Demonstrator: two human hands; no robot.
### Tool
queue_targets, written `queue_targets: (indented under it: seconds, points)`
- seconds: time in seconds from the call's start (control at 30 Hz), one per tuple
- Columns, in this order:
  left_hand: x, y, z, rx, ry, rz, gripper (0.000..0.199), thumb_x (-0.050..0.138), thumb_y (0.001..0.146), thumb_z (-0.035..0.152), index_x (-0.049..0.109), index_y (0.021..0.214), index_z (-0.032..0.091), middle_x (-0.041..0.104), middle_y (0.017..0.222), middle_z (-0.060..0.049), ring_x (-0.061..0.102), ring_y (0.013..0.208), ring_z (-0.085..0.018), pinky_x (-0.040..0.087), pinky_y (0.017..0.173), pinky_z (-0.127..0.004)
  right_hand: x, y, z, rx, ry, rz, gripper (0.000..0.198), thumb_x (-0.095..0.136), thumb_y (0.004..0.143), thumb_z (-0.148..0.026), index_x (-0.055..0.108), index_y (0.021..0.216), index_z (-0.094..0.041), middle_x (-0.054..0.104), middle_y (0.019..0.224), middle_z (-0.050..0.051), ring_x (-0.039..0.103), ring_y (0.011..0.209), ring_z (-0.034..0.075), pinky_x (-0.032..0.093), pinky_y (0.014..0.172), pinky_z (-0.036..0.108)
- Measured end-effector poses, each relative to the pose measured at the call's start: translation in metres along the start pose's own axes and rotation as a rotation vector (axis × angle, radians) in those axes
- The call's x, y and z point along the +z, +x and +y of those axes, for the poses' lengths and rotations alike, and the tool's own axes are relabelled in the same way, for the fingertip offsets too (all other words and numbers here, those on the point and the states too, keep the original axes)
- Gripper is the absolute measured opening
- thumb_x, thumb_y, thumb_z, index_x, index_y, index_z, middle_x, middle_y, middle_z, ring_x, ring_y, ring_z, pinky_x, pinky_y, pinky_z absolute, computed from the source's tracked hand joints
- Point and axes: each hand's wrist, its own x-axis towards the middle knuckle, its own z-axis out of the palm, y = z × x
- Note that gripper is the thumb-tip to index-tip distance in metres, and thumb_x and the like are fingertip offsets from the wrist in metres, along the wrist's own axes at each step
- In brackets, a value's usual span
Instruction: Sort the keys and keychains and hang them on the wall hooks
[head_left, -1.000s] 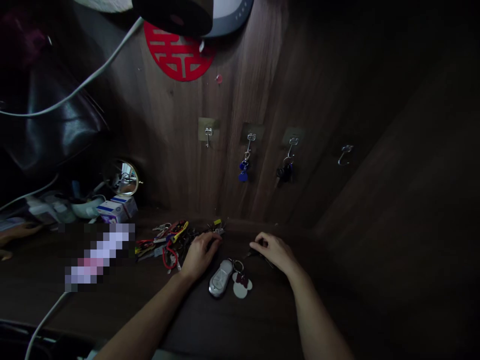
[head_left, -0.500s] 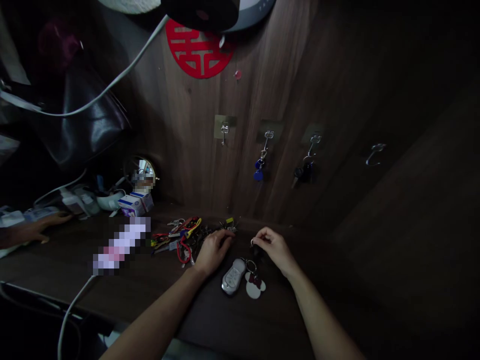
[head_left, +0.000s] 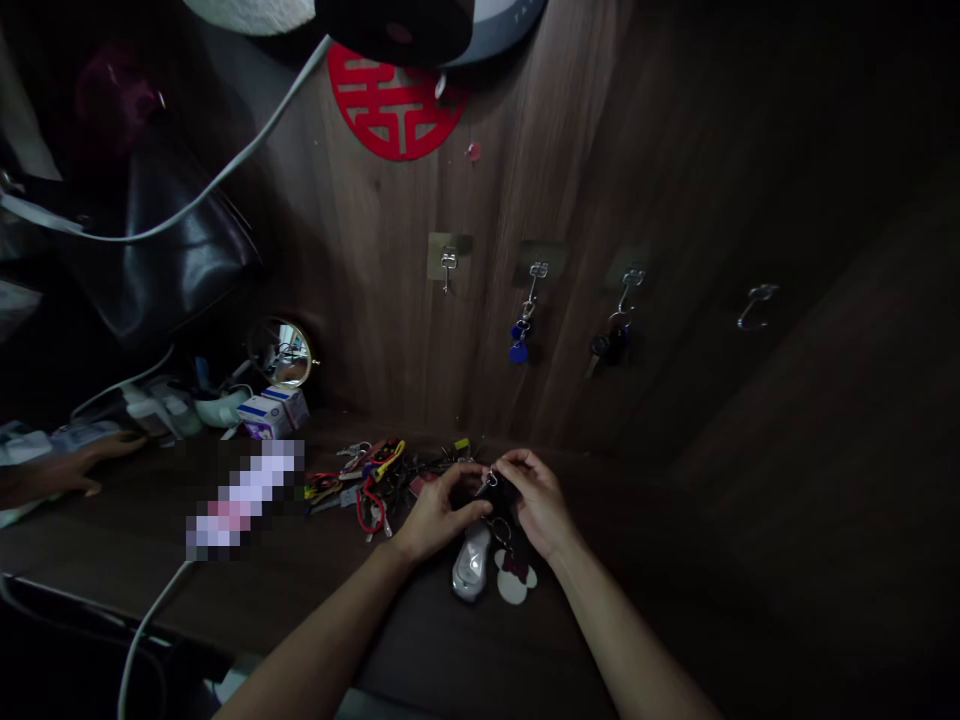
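My right hand (head_left: 541,503) pinches a small metal ring at the top of a dark bunch of keys (head_left: 495,484). From the other side, the thumb and forefinger of my left hand (head_left: 442,512) close on the same bunch; the exact contact is dim. Just below my hands a silver remote fob (head_left: 471,566) lies on the shelf. Beside it is a white mouse-head charm (head_left: 514,582) with a dark red bow, joined to a metal ring. Left of my left hand spreads a pile of keys (head_left: 367,485) with red and yellow cords.
On the back panel are several metal hooks (head_left: 756,305); blue tags (head_left: 519,352) and dark keys (head_left: 609,348) hang from two. Leftward stand a round mirror (head_left: 289,350), small boxes (head_left: 274,412) and a power strip's white cable (head_left: 146,610). Another person's hand (head_left: 75,468) rests at far left.
My left hand has moved right, from beside the key pile to the bunch in my right hand. My right hand has shifted slightly left.
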Motion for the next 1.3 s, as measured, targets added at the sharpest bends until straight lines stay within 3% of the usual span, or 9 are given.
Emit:
queue_targets:
  seconds: [0.23, 0.4, 0.6, 0.8, 0.97, 1.3]
  points:
    - [0.003, 0.002, -0.003, -0.028, 0.015, 0.112, 0.035, 0.062, 0.077, 0.028, 0.055, 0.11, 0.02, 0.063, 0.11, -0.005, 0.057, 0.105, -0.02, 0.043, 0.093, -0.032, 0.01, 0.001, 0.009, -0.046, 0.087, -0.004, 0.024, 0.079, 0.058, -0.028, 0.06, 0.071, -0.02, 0.061, 0.068, -0.004, 0.056, 0.067, 0.009, 0.043, 0.065, 0.02]
    - [0.0, 0.001, 0.003, -0.044, 0.091, 0.125, 0.031, 0.055, 0.082, 0.031, 0.057, 0.11, 0.021, 0.065, 0.11, -0.004, 0.058, 0.104, -0.019, 0.043, 0.091, -0.03, 0.01, 0.0, 0.008, -0.019, 0.043, 0.036, 0.027, 0.079, 0.056, -0.031, 0.06, 0.071, -0.02, 0.061, 0.068, -0.003, 0.056, 0.065, 0.01, 0.044, 0.058, 0.02]
    - [0.0, 0.001, 0.0, -0.099, 0.147, 0.201, 0.025, 0.049, 0.084, 0.039, 0.061, 0.092, 0.019, 0.068, 0.079, -0.002, 0.062, 0.075, -0.017, 0.047, 0.069, -0.025, 0.01, -0.002, 0.002, 0.153, 0.0, 0.045, 0.031, 0.08, 0.053, -0.035, 0.059, 0.071, -0.02, 0.059, 0.07, -0.004, 0.051, 0.053, 0.008, 0.047, 0.05, 0.023]
    - [0.0, 0.004, -0.007, -0.136, 0.008, 0.228, 0.035, 0.047, 0.083, 0.049, 0.056, 0.071, 0.017, 0.059, 0.06, 0.001, 0.053, 0.056, -0.012, 0.043, 0.056, -0.022, 0.01, -0.006, 0.0, 0.112, -0.176, -0.148, 0.026, 0.068, 0.068, -0.042, 0.064, 0.08, -0.021, 0.059, 0.073, -0.001, 0.054, 0.062, 0.012, 0.042, 0.046, 0.02]
    - [-0.003, 0.006, -0.007, -0.184, -0.108, 0.249, 0.04, 0.048, 0.08, 0.054, 0.053, 0.068, 0.016, 0.053, 0.054, 0.003, 0.048, 0.051, -0.009, 0.039, 0.052, -0.02, 0.009, -0.007, 0.002, 0.086, -0.3, -0.271, 0.029, 0.07, 0.066, -0.033, 0.063, 0.091, -0.021, 0.059, 0.068, -0.002, 0.054, 0.061, 0.011, 0.038, 0.045, 0.019]
    - [-0.004, 0.006, 0.0, -0.185, -0.096, 0.25, 0.034, 0.049, 0.082, 0.048, 0.057, 0.073, 0.015, 0.054, 0.061, 0.003, 0.049, 0.059, -0.01, 0.039, 0.059, -0.02, 0.008, -0.003, -0.001, 0.05, -0.141, -0.114, 0.027, 0.074, 0.06, -0.035, 0.064, 0.079, -0.019, 0.064, 0.077, 0.001, 0.057, 0.067, 0.013, 0.043, 0.053, 0.022]
